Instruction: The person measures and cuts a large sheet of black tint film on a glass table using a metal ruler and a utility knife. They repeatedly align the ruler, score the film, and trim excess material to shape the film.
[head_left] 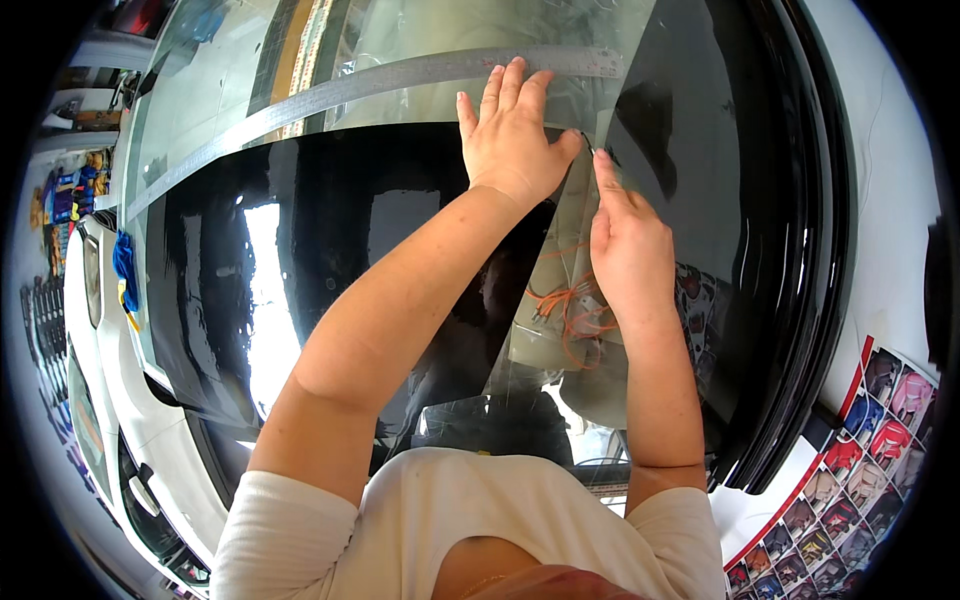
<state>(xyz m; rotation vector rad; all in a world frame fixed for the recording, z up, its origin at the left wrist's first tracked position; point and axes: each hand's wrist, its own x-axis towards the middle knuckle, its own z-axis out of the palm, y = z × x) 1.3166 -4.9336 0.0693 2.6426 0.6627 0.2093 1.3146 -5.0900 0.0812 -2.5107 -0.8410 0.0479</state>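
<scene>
My left hand [512,140] lies flat with its fingers spread, the fingertips reaching a long metal ruler [400,77] and the palm at the top edge of a glossy black sheet [400,250]. The sheet looks like film. Just right of the left thumb is my right hand [630,230], closed with its index finger stretched forward along a thin dark-tipped tool [588,141]. Most of that tool is hidden by the hand, so its kind is unclear. Its tip points toward the left thumb, near the film's upper right corner.
Under the glass surface [560,90] orange cords [575,305] show through. A dark strip [690,130] with a black edge [800,250] runs down the right. A white car [150,440] stands at left, a blue cloth [124,270] nearby. A picture board [840,470] is lower right.
</scene>
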